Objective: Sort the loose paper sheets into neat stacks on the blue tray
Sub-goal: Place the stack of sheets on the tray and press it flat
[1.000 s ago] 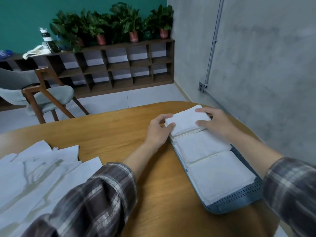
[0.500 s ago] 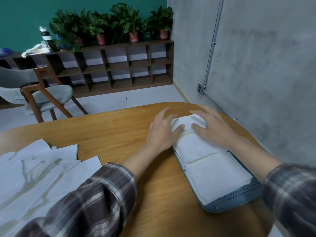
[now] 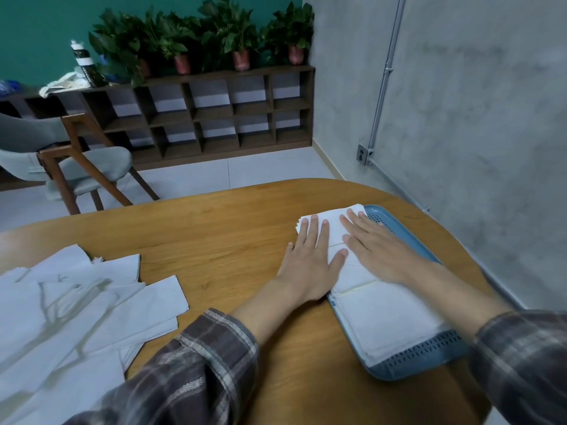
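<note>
Blue and perforated at its ends, the tray (image 3: 414, 368) lies on the wooden table (image 3: 230, 240), and we see three white paper stacks (image 3: 386, 317) filling it in a row from its near end to its far end. Our left hand (image 3: 306, 262) lies flat along the tray's left edge, fingers straight and slightly spread, pressing the far and middle stacks. Our right hand (image 3: 377, 250) presses the same stacks just beside it, fingers likewise straight, gripping nothing. The loose sheets (image 3: 76, 302) lie overlapped on the table, well apart to the tray's left.
</note>
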### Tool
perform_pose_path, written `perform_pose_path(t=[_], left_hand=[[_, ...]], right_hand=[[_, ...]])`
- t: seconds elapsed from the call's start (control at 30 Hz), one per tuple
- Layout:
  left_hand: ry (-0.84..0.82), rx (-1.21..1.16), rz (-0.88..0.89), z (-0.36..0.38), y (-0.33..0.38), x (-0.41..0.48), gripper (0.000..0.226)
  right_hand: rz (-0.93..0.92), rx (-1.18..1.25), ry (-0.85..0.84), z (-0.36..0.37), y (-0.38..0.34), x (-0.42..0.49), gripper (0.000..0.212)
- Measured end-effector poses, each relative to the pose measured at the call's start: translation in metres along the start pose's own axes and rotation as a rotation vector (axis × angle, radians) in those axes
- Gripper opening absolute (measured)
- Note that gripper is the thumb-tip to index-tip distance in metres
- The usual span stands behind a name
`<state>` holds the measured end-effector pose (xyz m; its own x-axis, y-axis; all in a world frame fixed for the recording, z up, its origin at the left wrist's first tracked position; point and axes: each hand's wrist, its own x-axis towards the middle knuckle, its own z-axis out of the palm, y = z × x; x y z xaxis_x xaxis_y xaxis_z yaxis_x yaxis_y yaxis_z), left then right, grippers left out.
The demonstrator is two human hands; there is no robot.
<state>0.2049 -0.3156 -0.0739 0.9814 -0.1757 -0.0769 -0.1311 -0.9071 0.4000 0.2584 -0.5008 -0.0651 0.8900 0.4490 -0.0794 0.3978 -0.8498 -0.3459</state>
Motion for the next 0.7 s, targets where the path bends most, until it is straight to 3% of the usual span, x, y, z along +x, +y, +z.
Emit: perform_pose_path(t=[0.23,0.43,0.57,0.7], left_hand=[[0.015,0.030,0.001,-0.008,0.001,-0.004,0.078],[0.344,0.111,0.147,-0.056,-0.011,-0.042,0.065],[0.493,0.204,0.152,-0.088,-0.030,-0.092,0.065],[0.509,0.274,0.059,-0.108,-0.067,-0.148,0.055]], right_hand=[[0.026,-0.066,-0.024,-0.010,-0.008,-0.003,0.061],[-0.078,-0.102,0.227,-0.041,-0.054,-0.022,0.059],[-0.168,-0.125,0.241,-0.040,-0.106,-0.032,0.058],[-0.236,-0.120,0.223,-0.022,-0.172,-0.041,0.058]])
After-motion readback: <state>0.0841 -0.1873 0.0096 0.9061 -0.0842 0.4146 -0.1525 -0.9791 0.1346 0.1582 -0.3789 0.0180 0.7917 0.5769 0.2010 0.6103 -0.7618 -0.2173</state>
